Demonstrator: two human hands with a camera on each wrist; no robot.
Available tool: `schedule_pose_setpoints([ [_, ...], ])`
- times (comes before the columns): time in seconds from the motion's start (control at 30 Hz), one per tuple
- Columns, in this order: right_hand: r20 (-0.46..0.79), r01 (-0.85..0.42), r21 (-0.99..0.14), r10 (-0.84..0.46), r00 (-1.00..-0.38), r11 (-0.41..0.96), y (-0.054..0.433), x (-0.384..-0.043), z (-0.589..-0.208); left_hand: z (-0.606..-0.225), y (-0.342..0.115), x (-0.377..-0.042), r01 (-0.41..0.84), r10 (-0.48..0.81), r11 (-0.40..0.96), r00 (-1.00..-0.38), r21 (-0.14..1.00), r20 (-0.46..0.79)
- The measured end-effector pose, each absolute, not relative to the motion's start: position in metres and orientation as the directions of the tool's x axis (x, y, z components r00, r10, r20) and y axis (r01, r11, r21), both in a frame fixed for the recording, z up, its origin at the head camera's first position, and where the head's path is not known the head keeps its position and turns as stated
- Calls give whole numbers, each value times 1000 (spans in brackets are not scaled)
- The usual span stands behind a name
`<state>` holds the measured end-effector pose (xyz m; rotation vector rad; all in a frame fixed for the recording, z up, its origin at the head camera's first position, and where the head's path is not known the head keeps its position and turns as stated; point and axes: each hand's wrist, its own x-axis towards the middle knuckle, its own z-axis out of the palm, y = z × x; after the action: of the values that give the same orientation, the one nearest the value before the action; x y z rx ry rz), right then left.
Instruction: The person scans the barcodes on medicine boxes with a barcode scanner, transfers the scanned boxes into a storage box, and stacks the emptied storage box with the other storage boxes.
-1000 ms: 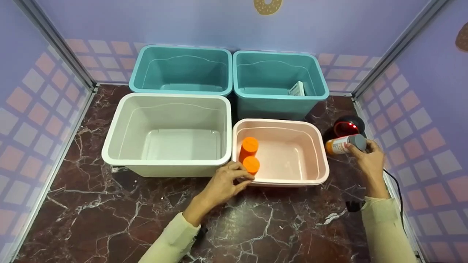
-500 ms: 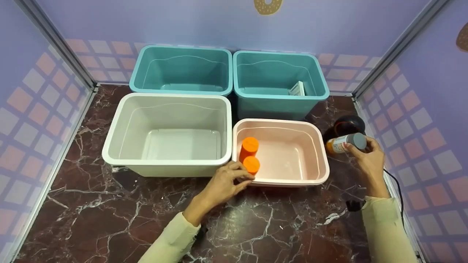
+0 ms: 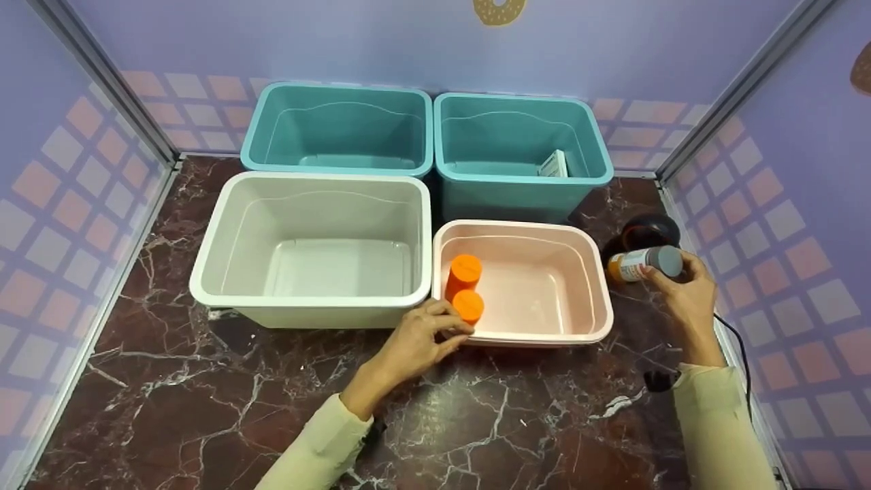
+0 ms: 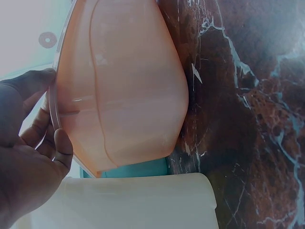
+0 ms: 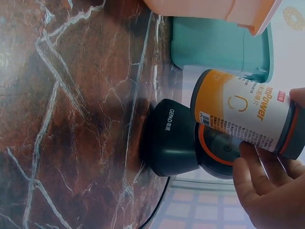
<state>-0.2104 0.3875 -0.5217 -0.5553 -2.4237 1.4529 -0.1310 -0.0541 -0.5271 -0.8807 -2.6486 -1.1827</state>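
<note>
Right hand: right hand (image 3: 687, 286) holds a supplement bottle (image 3: 639, 264) on its side, fingers (image 5: 252, 176) curled round the grey-capped end, so the printed label faces the scanner.
Bottle position: off the desk, just over the black scanner (image 5: 181, 143) at the right edge, apart from every bin; this tilt seems meant to bring the barcode before the scanner window.
Left hand: left hand (image 3: 415, 340) rests at the near left corner of the pink bin (image 3: 599, 320), fingers (image 4: 59, 143) hooked on its rim beside the closer of two orange bottles (image 3: 467, 305), likely steadying the bin.
Orange bottles: both stand upright inside the pink bin against its left wall, one behind the other, touching or nearly so.
Other bins: white bin (image 3: 204, 272) sits left of the pink one; two teal bins (image 3: 337, 167) stand behind, the right one holding a small white box (image 3: 553, 165).
Desk: dark marbled desk (image 3: 204, 408) carries everything; the scanner's cable (image 3: 731, 333) trails toward the right sleeve.
</note>
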Motion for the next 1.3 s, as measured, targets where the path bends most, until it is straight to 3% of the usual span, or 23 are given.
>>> schedule_pose_setpoints([
  [0.43,-4,191,-916,467,-884,352,386,-208,-519,-527,-54,-131,556,464,523,-822,646,332],
  [0.7,27,202,-879,467,-884,432,386,-210,-516,-528,-54,-131,554,462,522,-823,648,331],
  [1.3,101,115,-887,431,-897,447,373,-213,-485,-529,-54,-131,560,459,511,-819,652,344],
])
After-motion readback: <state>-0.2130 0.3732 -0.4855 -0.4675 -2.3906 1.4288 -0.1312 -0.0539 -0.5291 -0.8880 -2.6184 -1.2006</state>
